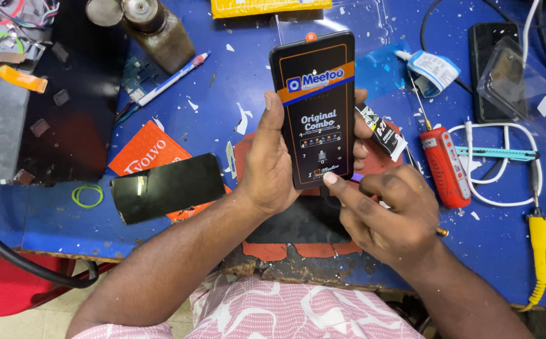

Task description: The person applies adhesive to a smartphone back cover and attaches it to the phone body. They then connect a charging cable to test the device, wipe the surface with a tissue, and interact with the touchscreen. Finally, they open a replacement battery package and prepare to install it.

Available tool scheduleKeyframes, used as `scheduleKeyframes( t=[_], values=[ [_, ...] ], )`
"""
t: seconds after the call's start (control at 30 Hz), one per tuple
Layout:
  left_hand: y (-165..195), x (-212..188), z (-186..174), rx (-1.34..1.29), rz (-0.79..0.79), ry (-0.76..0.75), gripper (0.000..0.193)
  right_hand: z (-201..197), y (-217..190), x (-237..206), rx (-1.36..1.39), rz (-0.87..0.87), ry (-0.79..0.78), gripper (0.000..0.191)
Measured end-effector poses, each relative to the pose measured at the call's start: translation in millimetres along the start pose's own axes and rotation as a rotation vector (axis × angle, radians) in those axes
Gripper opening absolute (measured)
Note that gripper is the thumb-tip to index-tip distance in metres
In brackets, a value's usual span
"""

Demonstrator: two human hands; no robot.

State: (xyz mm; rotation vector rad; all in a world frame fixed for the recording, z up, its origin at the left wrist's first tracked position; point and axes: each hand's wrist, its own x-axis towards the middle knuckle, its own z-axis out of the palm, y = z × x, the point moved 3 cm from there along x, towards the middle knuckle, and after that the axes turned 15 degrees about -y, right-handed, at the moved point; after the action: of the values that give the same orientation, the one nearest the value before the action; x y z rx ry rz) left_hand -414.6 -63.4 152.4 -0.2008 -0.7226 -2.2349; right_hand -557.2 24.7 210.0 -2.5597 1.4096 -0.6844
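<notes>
Pink patterned cloth (285,314) lies lowest in view, at the counter (223,81) edge. Left hand (273,160) grips a black phone display panel (315,107) upright by its long edges, above the red work mat (285,251). Right hand (383,210) holds nothing; its index fingertip touches the panel's lower right corner, other fingers curled. Second black screen (167,187) lies left, over an orange card (147,150). Red screwdriver (445,166), white cable (505,163), glue tube (383,135) sit right; dark bottle (160,31) behind left.
</notes>
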Motion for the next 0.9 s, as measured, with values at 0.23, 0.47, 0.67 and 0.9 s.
scheduleKeyframes(
  t=[0.23,0.47,0.67,0.9],
  values=[
    [0.0,-0.8,0.7,0.017,-0.022,0.01,0.096,-3.3,2.2,-2.9,0.035,0.051,0.067,0.042],
    [-2.1,-2.8,1.4,-0.035,-0.048,-0.023,0.098,-3.6,3.0,-5.9,0.064,0.102,0.084,0.038],
    [-3.5,-2.5,0.3,-0.045,-0.055,-0.023,0.088,-1.6,5.7,-7.4,0.083,0.122,0.092,0.037],
    [-2.5,-2.8,0.0,-0.058,-0.055,-0.021,0.079,-0.9,5.8,-6.3,0.091,0.124,0.094,0.037]
  ],
)
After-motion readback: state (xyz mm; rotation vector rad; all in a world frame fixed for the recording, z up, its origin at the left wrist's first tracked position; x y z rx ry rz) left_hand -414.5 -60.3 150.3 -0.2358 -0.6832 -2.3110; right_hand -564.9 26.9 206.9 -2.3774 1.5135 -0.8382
